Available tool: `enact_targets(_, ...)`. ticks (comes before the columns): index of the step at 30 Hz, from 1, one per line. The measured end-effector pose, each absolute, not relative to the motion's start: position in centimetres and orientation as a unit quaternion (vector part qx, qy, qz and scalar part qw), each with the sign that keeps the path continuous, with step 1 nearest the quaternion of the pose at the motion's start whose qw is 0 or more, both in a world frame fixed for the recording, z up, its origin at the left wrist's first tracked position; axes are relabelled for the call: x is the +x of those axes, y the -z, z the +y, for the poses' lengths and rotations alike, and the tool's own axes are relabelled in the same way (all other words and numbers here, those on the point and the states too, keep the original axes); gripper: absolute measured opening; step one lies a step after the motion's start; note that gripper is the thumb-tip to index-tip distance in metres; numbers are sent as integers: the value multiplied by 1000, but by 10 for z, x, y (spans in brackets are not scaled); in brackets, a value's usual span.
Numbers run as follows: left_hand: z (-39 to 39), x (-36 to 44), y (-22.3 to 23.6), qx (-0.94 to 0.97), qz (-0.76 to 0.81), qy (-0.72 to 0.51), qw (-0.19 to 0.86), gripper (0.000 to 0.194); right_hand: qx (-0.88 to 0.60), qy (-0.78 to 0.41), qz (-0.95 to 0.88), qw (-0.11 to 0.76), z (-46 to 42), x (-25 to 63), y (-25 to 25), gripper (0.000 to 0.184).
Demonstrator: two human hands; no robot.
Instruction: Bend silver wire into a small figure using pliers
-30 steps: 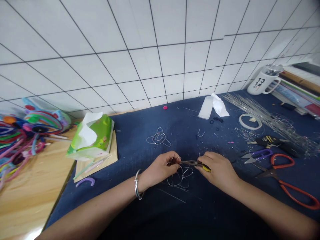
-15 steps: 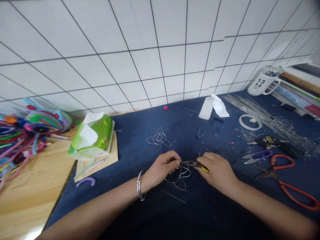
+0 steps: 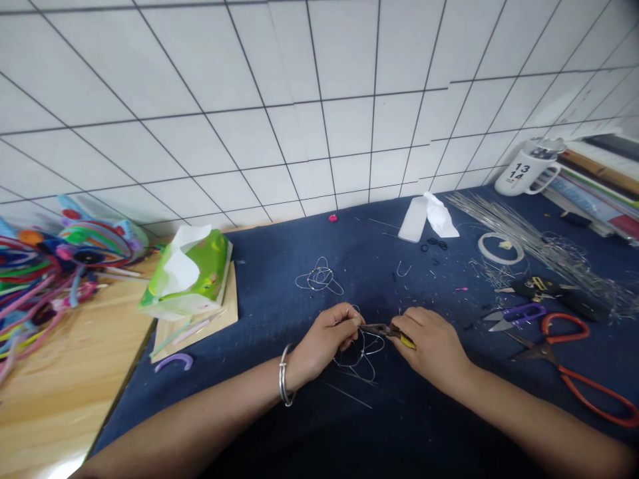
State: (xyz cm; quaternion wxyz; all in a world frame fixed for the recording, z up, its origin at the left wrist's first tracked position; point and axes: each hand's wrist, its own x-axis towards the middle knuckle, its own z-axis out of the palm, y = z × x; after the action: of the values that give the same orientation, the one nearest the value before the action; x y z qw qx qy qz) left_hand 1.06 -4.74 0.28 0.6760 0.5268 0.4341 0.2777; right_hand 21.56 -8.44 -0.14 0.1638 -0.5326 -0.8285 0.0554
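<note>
Thin silvery wire bent into loops is pinched between the thumb and fingers of my left hand. My right hand is wrapped round a pair of pliers with yellow on the handles. The jaws of the pliers reach left to the fingertips of my left hand and meet the wire there; the exact grip point is too small to make out. Behind my hands lies another looped wire piece on the dark blue cloth. A straight wire lies in front of my left hand.
At right lie red-handled scissors, purple snips, black pliers, a white ring coil and a bundle of wires. A white mug stands at the back right. A green tissue pack and colourful pipe cleaners are left.
The view has shifted slightly, so everything sits a little lower and further right. Both hands keep their hold, with the pliers still at the wire by my left fingertips.
</note>
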Motion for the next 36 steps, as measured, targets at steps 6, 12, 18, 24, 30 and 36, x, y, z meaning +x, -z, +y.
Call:
enact_targets(6,-47,11,-5,527,427,-277,681,12,-539,-98,-819,168,-84,216,1,10)
enact_targets(12,-47,12,-5,516,429,-280,686,14,-538,-67,-823,167,-82,217,2,11)
enact_targets(18,-47,11,-4,489,426,-273,711,12,-532,-18,-832,154,-82,218,1,14)
enact_targets(24,-46,11,-6,467,418,-268,732,10,-518,42,-843,135,-82,219,-1,15)
enact_targets(30,-46,11,-5,454,417,-271,739,8,-512,71,-848,117,-82,219,-2,18)
enact_targets(36,-46,11,-5,452,419,-279,736,8,-521,32,-842,133,-80,218,1,15)
